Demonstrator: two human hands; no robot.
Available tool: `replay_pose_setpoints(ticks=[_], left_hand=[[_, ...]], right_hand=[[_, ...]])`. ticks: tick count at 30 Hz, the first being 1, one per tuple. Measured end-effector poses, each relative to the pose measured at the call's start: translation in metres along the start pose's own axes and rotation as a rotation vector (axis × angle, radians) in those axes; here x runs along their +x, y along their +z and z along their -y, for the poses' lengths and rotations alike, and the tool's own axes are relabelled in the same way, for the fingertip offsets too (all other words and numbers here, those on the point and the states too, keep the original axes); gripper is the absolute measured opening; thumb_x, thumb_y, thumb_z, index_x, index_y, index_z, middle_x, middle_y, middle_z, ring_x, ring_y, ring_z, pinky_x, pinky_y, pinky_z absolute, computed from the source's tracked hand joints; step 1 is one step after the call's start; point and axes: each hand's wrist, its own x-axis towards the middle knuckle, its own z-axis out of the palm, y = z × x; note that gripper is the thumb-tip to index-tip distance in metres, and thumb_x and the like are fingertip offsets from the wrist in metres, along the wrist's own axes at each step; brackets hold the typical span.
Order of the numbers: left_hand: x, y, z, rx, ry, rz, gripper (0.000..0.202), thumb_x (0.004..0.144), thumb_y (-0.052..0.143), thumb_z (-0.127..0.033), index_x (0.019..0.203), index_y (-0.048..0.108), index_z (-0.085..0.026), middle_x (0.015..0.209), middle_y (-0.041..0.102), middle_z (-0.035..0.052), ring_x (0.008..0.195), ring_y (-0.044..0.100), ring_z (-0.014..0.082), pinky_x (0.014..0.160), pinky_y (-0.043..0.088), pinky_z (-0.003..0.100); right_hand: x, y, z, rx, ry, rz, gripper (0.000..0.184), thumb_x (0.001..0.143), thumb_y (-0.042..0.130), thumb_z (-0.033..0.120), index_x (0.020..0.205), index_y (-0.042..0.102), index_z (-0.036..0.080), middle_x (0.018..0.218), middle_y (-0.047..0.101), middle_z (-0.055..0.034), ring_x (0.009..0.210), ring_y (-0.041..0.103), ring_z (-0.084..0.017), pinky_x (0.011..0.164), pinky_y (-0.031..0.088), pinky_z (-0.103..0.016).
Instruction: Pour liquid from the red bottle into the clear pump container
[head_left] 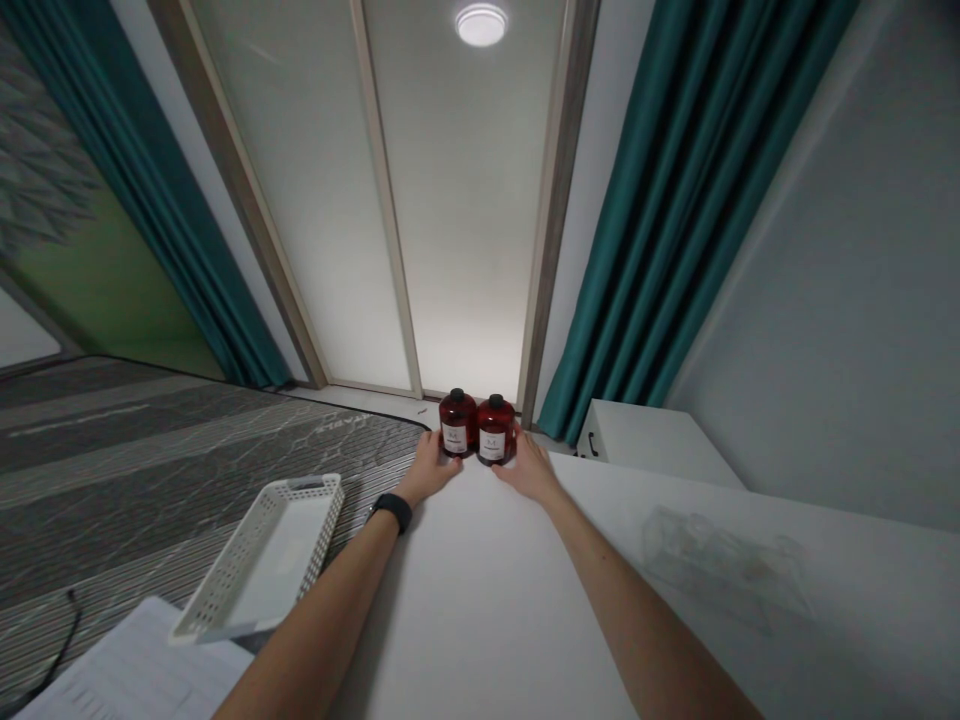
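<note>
Two dark red bottles with black caps and white labels stand upright side by side at the far edge of the white table (pixel 480 590). My left hand (pixel 426 472), a black band on its wrist, curls around the outer side of the left bottle (pixel 458 414). Around the outer side of the right bottle (pixel 495 418) closes my right hand (pixel 531 470). Both thumbs lie toward the front, low on the bottles. The fingers behind them are mostly hidden.
A white perforated basket (pixel 330 520) sits to the left, by printed sheets of paper (pixel 142 670) and a black cable (pixel 60 650). Crumpled clear plastic (pixel 720 560) lies on the table's right side. Beyond stand a white cabinet (pixel 660 440), green curtains (pixel 675 220) and sliding doors (pixel 465 220).
</note>
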Motion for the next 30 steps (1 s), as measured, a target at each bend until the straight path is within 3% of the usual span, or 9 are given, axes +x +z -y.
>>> replay_pose_setpoints(ticks=[16,25,30], left_hand=[[0.001,0.001,0.003,0.053,-0.008,0.0,0.036,0.073,0.071,-0.019,0.108,0.061,-0.014,0.102,0.058,0.0077,0.102,0.057,0.0271,0.096,0.048,0.042],[-0.005,-0.001,0.002,0.244,0.03,0.011,0.05,0.077,0.07,-0.028,0.123,0.054,-0.015,0.109,0.057,0.0104,0.108,0.056,0.0297,0.098,0.047,0.043],[-0.02,-0.008,-0.01,0.42,0.008,0.002,0.058,0.079,0.07,-0.037,0.129,0.048,-0.016,0.12,0.055,0.0143,0.117,0.052,0.0343,0.102,0.042,0.048]], right_hand=[[0.001,0.0,-0.001,-0.011,-0.007,0.017,0.078,0.077,0.074,0.034,0.144,0.038,0.021,0.131,0.063,-0.012,0.128,0.054,-0.03,0.107,0.037,-0.043],[-0.002,0.005,-0.006,0.022,-0.021,-0.029,0.089,0.077,0.073,0.035,0.151,0.028,0.016,0.134,0.057,-0.0153,0.13,0.05,-0.031,0.111,0.036,-0.043],[-0.008,0.008,-0.009,0.067,-0.026,-0.067,0.093,0.076,0.072,0.033,0.154,0.024,0.016,0.139,0.052,-0.0157,0.136,0.043,-0.033,0.115,0.032,-0.048]])
